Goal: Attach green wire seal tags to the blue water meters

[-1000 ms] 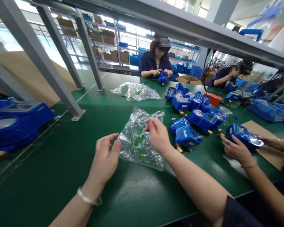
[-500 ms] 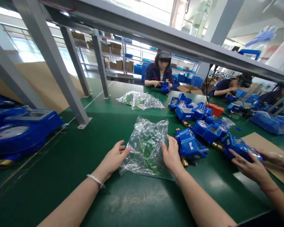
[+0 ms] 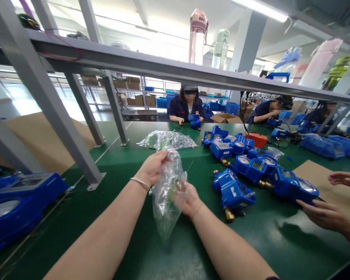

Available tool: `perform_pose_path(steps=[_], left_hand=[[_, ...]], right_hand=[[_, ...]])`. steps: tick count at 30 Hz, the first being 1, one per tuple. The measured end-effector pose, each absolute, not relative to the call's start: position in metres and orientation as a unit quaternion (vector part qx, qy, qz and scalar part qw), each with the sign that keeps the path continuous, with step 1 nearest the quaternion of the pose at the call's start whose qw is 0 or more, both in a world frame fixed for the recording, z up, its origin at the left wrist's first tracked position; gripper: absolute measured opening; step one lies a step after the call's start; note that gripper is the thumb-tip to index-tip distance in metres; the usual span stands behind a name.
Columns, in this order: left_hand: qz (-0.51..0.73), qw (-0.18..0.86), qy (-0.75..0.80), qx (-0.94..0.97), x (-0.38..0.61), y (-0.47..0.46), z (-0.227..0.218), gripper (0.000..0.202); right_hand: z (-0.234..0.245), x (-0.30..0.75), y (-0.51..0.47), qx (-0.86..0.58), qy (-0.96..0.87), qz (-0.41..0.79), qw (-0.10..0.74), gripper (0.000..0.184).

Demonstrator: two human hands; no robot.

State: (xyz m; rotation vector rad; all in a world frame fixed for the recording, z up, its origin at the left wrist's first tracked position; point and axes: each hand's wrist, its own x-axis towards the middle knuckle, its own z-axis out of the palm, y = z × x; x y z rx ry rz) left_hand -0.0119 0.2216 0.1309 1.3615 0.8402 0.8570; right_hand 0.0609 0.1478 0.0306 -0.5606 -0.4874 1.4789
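A clear plastic bag (image 3: 165, 206) with green, partly blurred contents is bunched up above the green table. Near its upper left side, my left hand (image 3: 153, 167) is closed on the gathered plastic. Lower down, my right hand (image 3: 188, 198) grips the bag's right side, its fingertips partly hidden by the plastic. Behind it lies a second clear bag (image 3: 177, 140) with green bits showing inside. To the right of my right hand, a blue water meter (image 3: 233, 190) with brass ends rests on the table.
More blue meters (image 3: 252, 167) lie at right, and a large one (image 3: 20, 206) at left. A co-worker's hands (image 3: 329, 217) are near a cardboard sheet (image 3: 312, 175). A metal shelf frame (image 3: 64, 101) stands at left. Across the table a person (image 3: 186, 107) handles a meter.
Both hands have closed on the bag that was lying flat, lifting and bunching it. The co-worker's hands at right have come away from a meter. The view has tilted up.
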Motion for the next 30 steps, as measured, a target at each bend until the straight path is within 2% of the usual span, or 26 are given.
perform_pose_path(steps=[3,5,8,10,13,15,16,19,22,24,30], left_hand=[[0.339,0.568,0.351,0.662,0.005,0.226,0.164,0.028],[0.298,0.522,0.372,0.707,0.006,0.232,0.166,0.029],[0.27,0.406,0.44,0.754,-0.013,0.247,0.144,0.035],[0.273,0.312,0.495,0.764,-0.033,0.258,0.119,0.041],[0.238,0.209,0.546,0.776,-0.052,0.269,0.079,0.052],[0.207,0.163,0.543,0.797,-0.054,0.271,0.061,0.048],[0.196,0.142,0.539,0.807,-0.052,0.273,0.057,0.042],[0.195,0.074,0.535,0.819,-0.047,0.283,0.066,0.027],[0.21,0.016,0.541,0.814,-0.047,0.297,0.084,0.031],[0.189,0.002,0.549,0.814,-0.048,0.302,0.086,0.033],[0.116,-0.01,0.525,0.843,-0.046,0.287,0.08,0.023]], right_hand=[[0.034,0.037,0.151,-0.182,-0.167,0.691,0.68,0.042],[0.026,0.02,0.142,-0.16,-0.138,0.718,0.663,0.055],[0.008,0.001,0.115,-0.15,-0.085,0.806,0.567,0.084],[-0.003,-0.007,0.098,-0.131,-0.088,0.858,0.489,0.094],[-0.016,-0.018,0.086,-0.158,-0.194,0.877,0.41,0.08],[-0.025,-0.027,0.084,-0.212,-0.277,0.846,0.404,0.072],[-0.028,-0.032,0.085,-0.233,-0.305,0.827,0.411,0.074],[-0.034,-0.04,0.084,-0.252,-0.337,0.803,0.422,0.083],[-0.032,-0.04,0.081,-0.261,-0.339,0.803,0.415,0.083],[-0.031,-0.039,0.079,-0.264,-0.346,0.799,0.416,0.082],[-0.032,-0.04,0.08,-0.269,-0.358,0.793,0.413,0.082]])
